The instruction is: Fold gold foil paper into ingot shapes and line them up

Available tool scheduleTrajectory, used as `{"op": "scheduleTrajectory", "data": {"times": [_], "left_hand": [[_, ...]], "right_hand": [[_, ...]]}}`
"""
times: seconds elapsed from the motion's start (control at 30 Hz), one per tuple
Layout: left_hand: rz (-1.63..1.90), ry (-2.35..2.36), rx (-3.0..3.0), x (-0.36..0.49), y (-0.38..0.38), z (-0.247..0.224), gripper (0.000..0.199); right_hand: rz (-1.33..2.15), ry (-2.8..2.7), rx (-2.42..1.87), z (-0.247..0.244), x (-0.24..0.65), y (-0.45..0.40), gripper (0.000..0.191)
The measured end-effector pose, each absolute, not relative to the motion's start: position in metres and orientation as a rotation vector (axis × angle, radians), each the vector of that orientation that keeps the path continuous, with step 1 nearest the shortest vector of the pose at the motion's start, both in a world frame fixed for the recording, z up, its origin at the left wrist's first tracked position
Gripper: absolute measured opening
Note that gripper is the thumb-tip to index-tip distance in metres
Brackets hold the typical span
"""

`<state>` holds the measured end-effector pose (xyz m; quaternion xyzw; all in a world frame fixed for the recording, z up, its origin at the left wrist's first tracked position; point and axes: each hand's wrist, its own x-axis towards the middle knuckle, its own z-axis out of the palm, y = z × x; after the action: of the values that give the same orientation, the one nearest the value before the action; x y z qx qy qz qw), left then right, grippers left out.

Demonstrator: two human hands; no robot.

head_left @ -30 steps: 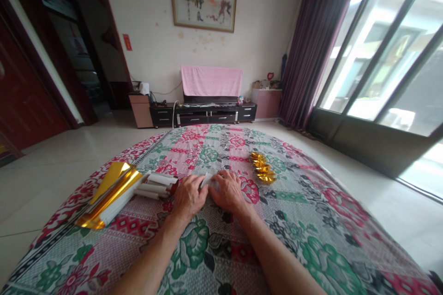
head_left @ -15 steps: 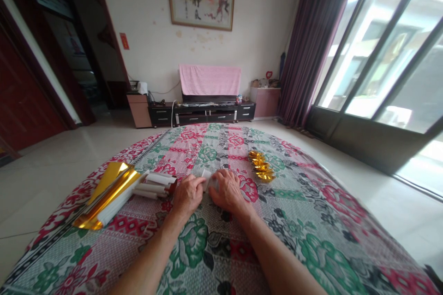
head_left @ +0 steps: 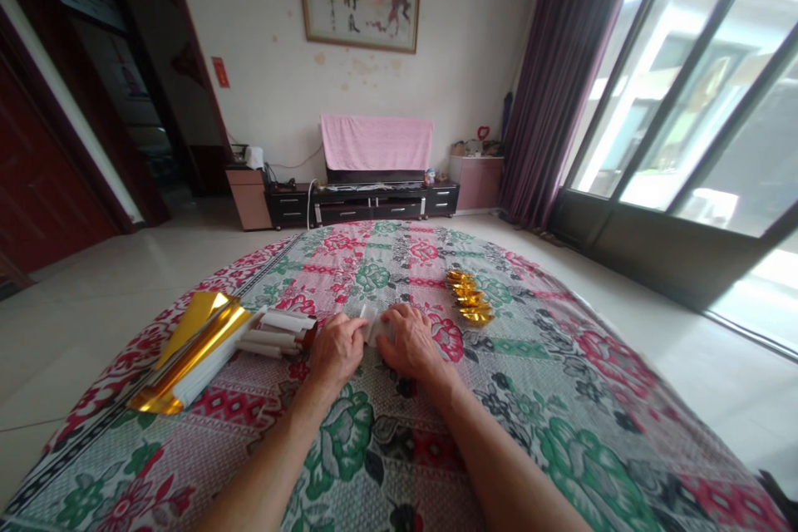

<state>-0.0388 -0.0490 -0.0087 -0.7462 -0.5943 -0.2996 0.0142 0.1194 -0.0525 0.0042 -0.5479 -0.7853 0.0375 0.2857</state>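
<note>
The rounded far edge of our tablecloth (head_left: 430,442) lies well beyond the hands, and its side edges slope away on both flanks. On our left, white rolls (head_left: 274,339) end just beside the left hand (head_left: 338,349), with the gold sheets (head_left: 193,353) farther out, so room is tight there. On our right, a wider stretch of patterned cloth separates the right hand (head_left: 408,339) from the row of folded gold pieces (head_left: 469,299). Our small white paper (head_left: 368,317) lies between the two hands, near the middle of the cloth. Both forearms reach forward and converge. Our left fingers are curled, the index finger stretched to the paper; our right hand is palm down, thumb apart from the bent fingers, at the paper. We cannot tell whether either pinches it.
</note>
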Motion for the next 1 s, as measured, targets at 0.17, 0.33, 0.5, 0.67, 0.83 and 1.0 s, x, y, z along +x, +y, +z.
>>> {"op": "scheduleTrajectory", "data": {"times": [0.17, 0.33, 0.5, 0.67, 0.83, 1.0], "left_hand": [[-0.93, -1.845, -2.321, -0.0382, -0.0497, -0.0086, 0.028], [-0.968, -1.776, -2.371, -0.0373, -0.051, -0.0072, 0.026], [-0.986, -1.764, -2.379, -0.0371, -0.0506, -0.0071, 0.026], [-1.001, -1.788, -2.342, -0.0386, -0.0486, -0.0092, 0.028], [-1.006, -1.832, -2.305, -0.0398, -0.048, -0.0104, 0.027], [-0.994, -1.875, -2.287, -0.0393, -0.0476, -0.0082, 0.027]], "right_hand": [[0.103, -2.095, -1.458, 0.0036, 0.1206, -0.0526, 0.025], [0.082, -2.095, -1.45, 0.0023, 0.1202, -0.0526, 0.024], [0.092, -2.107, -1.446, 0.0023, 0.1207, -0.053, 0.025], [0.093, -2.1, -1.434, 0.0025, 0.1203, -0.053, 0.027], [0.1, -2.108, -1.433, 0.0036, 0.1205, -0.0538, 0.028], [0.105, -2.127, -1.456, 0.0057, 0.1203, -0.0554, 0.029]]}}
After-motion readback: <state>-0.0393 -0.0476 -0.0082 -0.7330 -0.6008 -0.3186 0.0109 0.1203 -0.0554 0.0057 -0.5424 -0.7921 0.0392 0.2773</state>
